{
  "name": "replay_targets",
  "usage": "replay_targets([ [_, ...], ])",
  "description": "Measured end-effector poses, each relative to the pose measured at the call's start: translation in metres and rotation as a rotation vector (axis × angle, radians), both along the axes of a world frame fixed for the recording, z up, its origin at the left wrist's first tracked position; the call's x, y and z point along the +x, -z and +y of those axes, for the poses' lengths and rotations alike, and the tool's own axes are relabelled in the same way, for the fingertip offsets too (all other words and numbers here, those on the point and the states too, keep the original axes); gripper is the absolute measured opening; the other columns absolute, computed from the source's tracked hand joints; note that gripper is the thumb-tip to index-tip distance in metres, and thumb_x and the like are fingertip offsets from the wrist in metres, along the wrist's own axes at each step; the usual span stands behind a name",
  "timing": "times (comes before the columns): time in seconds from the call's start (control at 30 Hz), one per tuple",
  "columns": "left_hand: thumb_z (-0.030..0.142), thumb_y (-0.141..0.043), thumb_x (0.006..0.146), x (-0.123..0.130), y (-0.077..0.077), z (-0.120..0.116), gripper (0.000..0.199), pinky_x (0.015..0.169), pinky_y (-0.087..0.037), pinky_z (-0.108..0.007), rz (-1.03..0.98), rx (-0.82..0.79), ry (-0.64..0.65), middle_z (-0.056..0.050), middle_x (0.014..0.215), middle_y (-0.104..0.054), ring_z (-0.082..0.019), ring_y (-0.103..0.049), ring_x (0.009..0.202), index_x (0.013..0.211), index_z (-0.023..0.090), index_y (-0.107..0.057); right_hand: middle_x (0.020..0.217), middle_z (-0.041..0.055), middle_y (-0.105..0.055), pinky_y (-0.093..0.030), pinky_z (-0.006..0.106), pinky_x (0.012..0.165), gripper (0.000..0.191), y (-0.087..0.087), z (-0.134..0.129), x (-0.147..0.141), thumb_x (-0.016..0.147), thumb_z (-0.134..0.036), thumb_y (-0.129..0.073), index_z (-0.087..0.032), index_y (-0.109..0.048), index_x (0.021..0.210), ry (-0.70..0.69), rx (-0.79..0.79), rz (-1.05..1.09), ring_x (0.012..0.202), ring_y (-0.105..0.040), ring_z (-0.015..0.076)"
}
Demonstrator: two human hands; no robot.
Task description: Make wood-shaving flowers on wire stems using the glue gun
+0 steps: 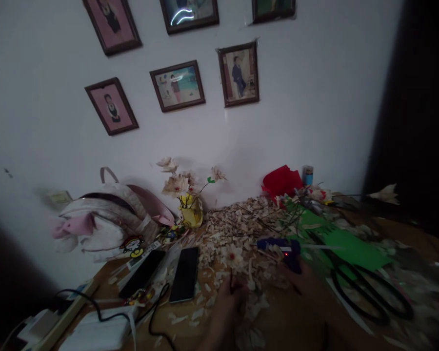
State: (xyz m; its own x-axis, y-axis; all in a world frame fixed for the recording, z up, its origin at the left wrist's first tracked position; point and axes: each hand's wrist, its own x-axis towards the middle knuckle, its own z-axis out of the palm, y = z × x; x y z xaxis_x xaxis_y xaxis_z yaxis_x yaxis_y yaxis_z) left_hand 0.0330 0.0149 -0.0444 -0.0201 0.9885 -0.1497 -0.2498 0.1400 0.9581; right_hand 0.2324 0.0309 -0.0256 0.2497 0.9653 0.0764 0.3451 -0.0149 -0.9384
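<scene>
My left hand [229, 300] is closed around the thin dark stem of a pale handmade flower [233, 256] with a red centre, which stands upright above my fingers. Just to the right, my right hand [303, 279] grips the handle of a blue hot glue gun [280, 244]. Its nozzle points left toward the flower, and a red light glows on its body. A clear glue stick [322, 247] sticks out of the gun's back. Pale petal-like scraps [237, 219] lie around both hands. The picture is dim, so the fingertips are hard to make out.
Large black scissors [369, 292] lie right of my right hand near a green sheet [351, 246]. Two phones [185, 275] and a white box-like device [98, 331] with cables are at left. Behind stand a yellow vase [192, 214] of flowers, a backpack [113, 219] and red material [282, 181].
</scene>
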Motion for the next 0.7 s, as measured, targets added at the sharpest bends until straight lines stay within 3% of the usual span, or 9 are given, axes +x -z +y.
replay_targets([
  [0.2,0.03,-0.076,0.044,-0.006,0.013,0.014,0.047,0.041,-0.022,-0.019,0.0,0.057,-0.099,0.007,0.05,-0.047,-0.005,-0.034,0.043,0.053,0.022,-0.031,0.082,0.0072,-0.071,-0.05,0.034,0.07,0.036,0.013,0.002,-0.008,0.06,-0.048,-0.058,-0.02,-0.058,0.083,-0.089,-0.025,0.019,0.079,-0.065,0.0266],
  [0.3,0.032,-0.078,0.043,-0.005,0.011,0.013,0.049,0.043,-0.023,-0.019,-0.021,0.072,-0.085,0.007,0.049,-0.045,-0.005,-0.033,0.043,0.053,0.022,-0.03,0.079,0.0059,-0.072,-0.051,0.033,0.067,0.039,0.011,-0.002,-0.01,0.068,-0.055,-0.052,-0.021,-0.06,0.086,-0.105,-0.064,0.091,0.076,-0.066,0.0254],
  [0.4,0.03,-0.078,0.045,-0.003,0.005,0.007,0.047,0.043,-0.023,-0.02,0.006,0.039,-0.034,0.007,0.05,-0.046,-0.006,-0.034,0.044,0.053,0.022,-0.032,0.072,0.0074,-0.072,-0.05,0.036,0.068,0.043,0.006,-0.004,-0.008,0.071,-0.06,-0.044,-0.021,-0.063,0.075,-0.042,-0.079,0.026,0.073,-0.066,0.0273],
  [0.53,0.031,-0.076,0.046,0.001,0.006,0.003,0.047,0.041,-0.02,-0.019,-0.006,0.023,-0.02,0.007,0.051,-0.047,-0.005,-0.032,0.042,0.054,0.022,-0.03,0.071,0.0076,-0.071,-0.049,0.035,0.067,0.039,0.01,0.002,-0.004,0.065,-0.057,-0.05,-0.021,-0.063,0.071,0.006,-0.054,-0.035,0.075,-0.066,0.0278],
  [0.7,0.03,-0.072,0.046,0.002,0.013,0.008,0.045,0.039,-0.019,-0.019,0.008,0.049,-0.066,0.007,0.052,-0.048,-0.005,-0.032,0.04,0.054,0.023,-0.029,0.064,0.0097,-0.07,-0.05,0.036,0.061,0.031,0.012,0.007,-0.003,0.054,-0.047,-0.057,-0.019,-0.06,0.065,0.034,-0.042,-0.06,0.066,-0.065,0.0286],
])
